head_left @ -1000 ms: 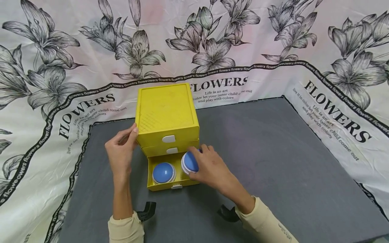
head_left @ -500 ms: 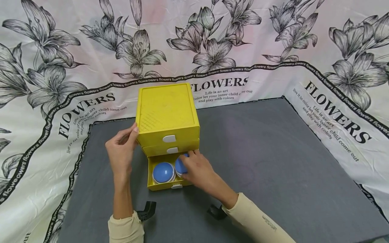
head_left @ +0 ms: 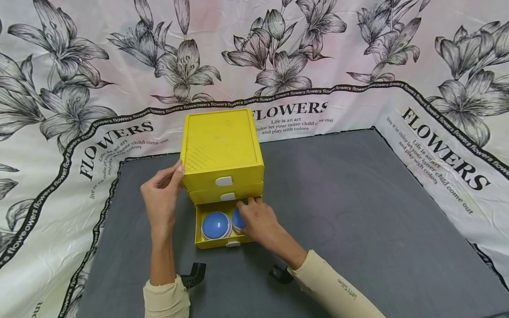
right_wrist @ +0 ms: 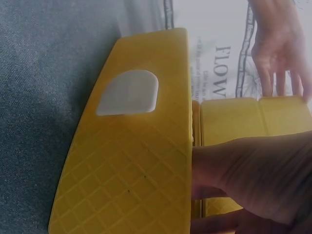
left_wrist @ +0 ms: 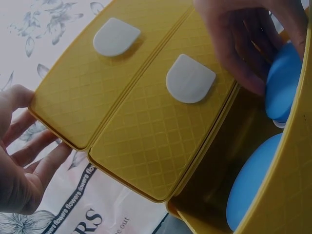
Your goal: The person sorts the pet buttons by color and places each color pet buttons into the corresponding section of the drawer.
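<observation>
A yellow chest of drawers (head_left: 220, 141) with white tabs has its bottom drawer (head_left: 214, 244) pulled out. Inside sits a round button with a blue dome and white base (head_left: 216, 225). Beside it is a second blue-domed button (head_left: 238, 218), partly hidden by my right hand (head_left: 258, 221), whose fingers hold it at the drawer's right side; in the left wrist view this button (left_wrist: 285, 83) stands tilted. My left hand (head_left: 161, 194) touches the chest's left side near the front corner, fingertips on its edge, fingers (left_wrist: 36, 146) spread in the left wrist view.
The chest stands on a dark grey table (head_left: 338, 198). Behind and at the sides hangs a white cloth (head_left: 222, 66) printed with flowers and lettering. Black straps with mounts (head_left: 193, 274) are on both wrists.
My right hand has brought its blue-domed button leftward and down into the open drawer, beside the other one. My left hand has stayed on the chest.
</observation>
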The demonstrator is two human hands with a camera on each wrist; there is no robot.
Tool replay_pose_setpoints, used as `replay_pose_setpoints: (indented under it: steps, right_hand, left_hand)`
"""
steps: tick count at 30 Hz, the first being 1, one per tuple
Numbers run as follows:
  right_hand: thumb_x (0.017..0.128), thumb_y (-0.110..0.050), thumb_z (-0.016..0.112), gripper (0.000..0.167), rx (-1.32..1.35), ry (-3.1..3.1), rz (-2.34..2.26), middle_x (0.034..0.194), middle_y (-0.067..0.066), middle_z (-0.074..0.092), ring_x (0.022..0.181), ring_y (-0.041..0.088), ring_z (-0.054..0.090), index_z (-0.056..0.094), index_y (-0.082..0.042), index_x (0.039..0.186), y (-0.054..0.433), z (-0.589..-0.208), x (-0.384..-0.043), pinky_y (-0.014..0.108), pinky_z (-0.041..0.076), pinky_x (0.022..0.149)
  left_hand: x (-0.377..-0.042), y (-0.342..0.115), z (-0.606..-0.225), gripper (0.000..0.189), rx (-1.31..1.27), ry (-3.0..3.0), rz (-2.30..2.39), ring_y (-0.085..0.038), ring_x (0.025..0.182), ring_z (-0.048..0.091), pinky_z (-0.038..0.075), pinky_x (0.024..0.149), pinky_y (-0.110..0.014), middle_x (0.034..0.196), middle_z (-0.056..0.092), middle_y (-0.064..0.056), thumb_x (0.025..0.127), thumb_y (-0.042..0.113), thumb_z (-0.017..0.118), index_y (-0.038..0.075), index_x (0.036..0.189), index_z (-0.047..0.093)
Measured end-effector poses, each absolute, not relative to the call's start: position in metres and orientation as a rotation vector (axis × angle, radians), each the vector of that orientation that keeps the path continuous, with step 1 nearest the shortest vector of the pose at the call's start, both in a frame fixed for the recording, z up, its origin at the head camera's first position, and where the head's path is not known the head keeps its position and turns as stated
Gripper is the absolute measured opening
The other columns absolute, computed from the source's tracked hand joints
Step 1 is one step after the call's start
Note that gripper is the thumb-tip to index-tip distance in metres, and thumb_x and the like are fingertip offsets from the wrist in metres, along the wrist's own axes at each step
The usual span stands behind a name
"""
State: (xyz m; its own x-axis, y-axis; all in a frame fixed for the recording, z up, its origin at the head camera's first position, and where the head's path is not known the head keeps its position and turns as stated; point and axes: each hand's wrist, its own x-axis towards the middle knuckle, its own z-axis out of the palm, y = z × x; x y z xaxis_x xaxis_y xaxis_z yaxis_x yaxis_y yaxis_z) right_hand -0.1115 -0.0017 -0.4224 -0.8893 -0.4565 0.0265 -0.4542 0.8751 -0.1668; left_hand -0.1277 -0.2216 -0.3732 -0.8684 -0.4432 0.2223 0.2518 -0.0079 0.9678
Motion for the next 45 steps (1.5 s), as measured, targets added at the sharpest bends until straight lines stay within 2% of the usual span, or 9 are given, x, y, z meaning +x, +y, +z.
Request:
replay_pose_setpoints:
  steps: [4,13,18,23,26,29,34,40,45]
  right_hand:
    - [0.076,-0.028,0.096,0.053,-0.752,3.037,-0.240,0.104,0.016,0.067,0.089,0.032,0.065,0.069,-0.009,0.117,-0.001,-0.425,-0.112,0.044,0.059,0.068]
    - [0.073,-0.028,0.098,0.059,-0.794,3.049,-0.185,0.101,0.016,0.067,0.089,0.033,0.065,0.067,-0.009,0.120,-0.001,-0.427,-0.110,0.043,0.059,0.072]
    - [0.077,-0.033,0.095,0.057,-0.839,3.090,-0.221,0.099,0.015,0.066,0.088,0.031,0.063,0.066,-0.007,0.118,0.003,-0.429,-0.108,0.041,0.059,0.073]
    - [0.086,-0.038,0.088,0.049,-0.871,3.270,-0.315,0.099,0.010,0.064,0.086,0.025,0.058,0.065,-0.006,0.116,0.005,-0.428,-0.094,0.037,0.053,0.068]
    - [0.090,-0.029,0.085,0.033,-0.889,3.425,-0.447,0.097,0.008,0.062,0.083,0.023,0.056,0.068,-0.007,0.109,0.005,-0.425,-0.081,0.034,0.051,0.065]
    - [0.086,-0.021,0.087,0.020,-0.949,3.514,-0.584,0.084,0.003,0.062,0.071,0.017,0.056,0.070,-0.011,0.092,0.005,-0.423,-0.066,0.028,0.049,0.057]
    - [0.082,-0.020,0.089,0.028,-1.001,3.464,-0.580,0.060,-0.006,0.058,0.050,0.009,0.055,0.064,-0.018,0.071,0.007,-0.431,-0.045,0.025,0.042,0.040]
    - [0.082,-0.021,0.088,0.030,-0.953,3.427,-0.380,0.062,-0.003,0.062,0.046,0.017,0.059,0.062,-0.016,0.068,0.004,-0.445,-0.032,0.035,0.044,0.037]
    - [0.086,-0.012,0.082,0.022,-0.944,3.361,-0.284,0.067,-0.003,0.065,0.048,0.016,0.059,0.068,-0.014,0.070,0.000,-0.450,-0.031,0.034,0.044,0.037]
  left_hand:
    - [-0.128,-0.220,-0.373,0.028,0.198,-1.798,-1.923,-0.007,0.099,0.077,0.064,0.079,-0.019,0.107,0.080,0.013,0.095,0.016,0.078,-0.005,0.114,0.078]
    - [-0.128,-0.220,-0.374,0.027,0.194,-1.805,-1.907,-0.006,0.097,0.077,0.064,0.076,-0.018,0.107,0.080,0.014,0.095,0.016,0.078,-0.004,0.113,0.079]
    - [-0.128,-0.219,-0.374,0.027,0.191,-1.804,-1.913,-0.006,0.096,0.077,0.064,0.076,-0.018,0.107,0.080,0.014,0.095,0.016,0.078,-0.005,0.113,0.079]
    - [-0.127,-0.219,-0.373,0.027,0.204,-1.807,-1.910,-0.005,0.098,0.077,0.064,0.077,-0.019,0.107,0.081,0.014,0.096,0.016,0.078,-0.005,0.113,0.079]
    - [-0.127,-0.219,-0.372,0.028,0.217,-1.818,-1.895,-0.005,0.097,0.077,0.063,0.075,-0.018,0.108,0.080,0.014,0.096,0.018,0.078,-0.003,0.113,0.079]
    - [-0.127,-0.220,-0.371,0.028,0.230,-1.832,-1.876,-0.004,0.096,0.077,0.063,0.071,-0.016,0.107,0.080,0.015,0.096,0.020,0.078,-0.002,0.113,0.080]
    - [-0.127,-0.220,-0.372,0.028,0.247,-1.834,-1.875,-0.004,0.095,0.077,0.063,0.071,-0.016,0.107,0.080,0.016,0.096,0.019,0.078,-0.002,0.113,0.080]
    - [-0.127,-0.220,-0.373,0.029,0.251,-1.823,-1.891,-0.004,0.097,0.077,0.063,0.073,-0.016,0.108,0.081,0.015,0.095,0.019,0.078,-0.004,0.113,0.079]
    - [-0.126,-0.218,-0.373,0.029,0.256,-1.834,-1.888,-0.004,0.097,0.077,0.063,0.073,-0.016,0.108,0.081,0.015,0.095,0.020,0.079,-0.003,0.113,0.079]
